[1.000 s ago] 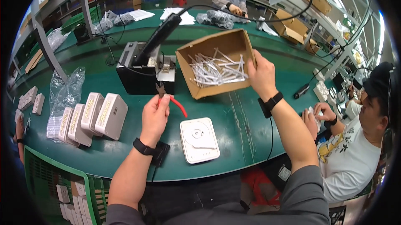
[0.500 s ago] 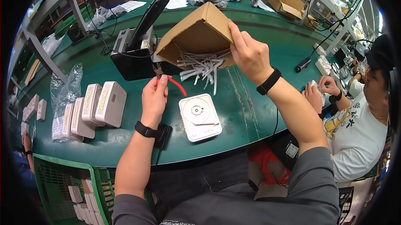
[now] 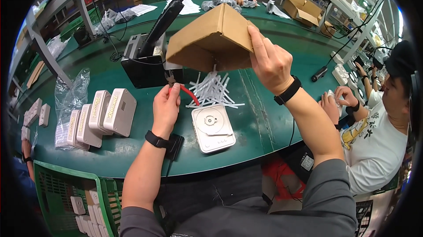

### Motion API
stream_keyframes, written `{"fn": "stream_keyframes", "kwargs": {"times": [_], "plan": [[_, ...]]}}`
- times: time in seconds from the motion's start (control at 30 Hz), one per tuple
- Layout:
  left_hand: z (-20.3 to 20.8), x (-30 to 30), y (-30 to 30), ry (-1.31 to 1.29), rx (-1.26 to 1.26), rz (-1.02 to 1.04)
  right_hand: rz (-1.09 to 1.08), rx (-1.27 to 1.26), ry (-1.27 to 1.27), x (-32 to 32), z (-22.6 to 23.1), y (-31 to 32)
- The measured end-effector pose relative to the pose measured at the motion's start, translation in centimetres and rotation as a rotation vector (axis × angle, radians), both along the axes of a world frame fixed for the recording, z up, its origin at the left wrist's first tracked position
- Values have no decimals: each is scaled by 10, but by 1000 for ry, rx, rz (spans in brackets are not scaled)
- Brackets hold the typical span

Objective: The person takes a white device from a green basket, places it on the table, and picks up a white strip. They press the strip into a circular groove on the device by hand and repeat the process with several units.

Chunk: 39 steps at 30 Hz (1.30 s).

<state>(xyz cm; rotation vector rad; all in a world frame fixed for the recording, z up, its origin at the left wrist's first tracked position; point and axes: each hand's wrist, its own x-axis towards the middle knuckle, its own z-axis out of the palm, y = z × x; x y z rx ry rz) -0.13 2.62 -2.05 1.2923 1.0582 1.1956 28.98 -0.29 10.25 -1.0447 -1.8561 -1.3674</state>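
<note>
My right hand (image 3: 272, 65) grips the edge of a brown cardboard box (image 3: 198, 34), tipped over with its opening down. Below it, a heap of thin white plastic strips (image 3: 210, 90) lies on the green table; one strip still hangs at the box's lower edge. In my left hand (image 3: 165, 112) is a pair of red-handled cutters (image 3: 189, 93), their dark jaws pointing away from me. Close in front of me, touching or nearly touching the strips, a white device with a round disc recess (image 3: 214, 127) lies flat.
Several white housings (image 3: 120, 112) stand at the left beside a clear plastic bag (image 3: 72, 89). A black-and-grey unit (image 3: 140, 67) with a black handheld tool (image 3: 162, 24) is behind my left hand. A green crate (image 3: 66, 168) sits lower left. A co-worker (image 3: 374, 144) works at the right.
The white strips have slid out of the tipped box and now lie in a heap on the table. My right hand and the box have shifted slightly right.
</note>
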Motion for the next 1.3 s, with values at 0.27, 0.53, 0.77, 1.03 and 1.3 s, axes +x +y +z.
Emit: {"fn": "stream_keyframes", "kwargs": {"times": [0.27,0.53,0.77,1.03,1.3], "plan": [[3,-1,2,1,2,2,-14,-30,-16,4,-1,1],[2,2,0,-26,17,5,-39,0,70,24,0,15],[3,-1,-2,-41,-11,1,-211,-141,309,55,-18,55],[10,-2,-6,-60,-38,-8,-427,-735,1053,122,-48,128],[16,-5,-7,-169,-115,-42,-307,-1316,1296,72,-90,150]]}}
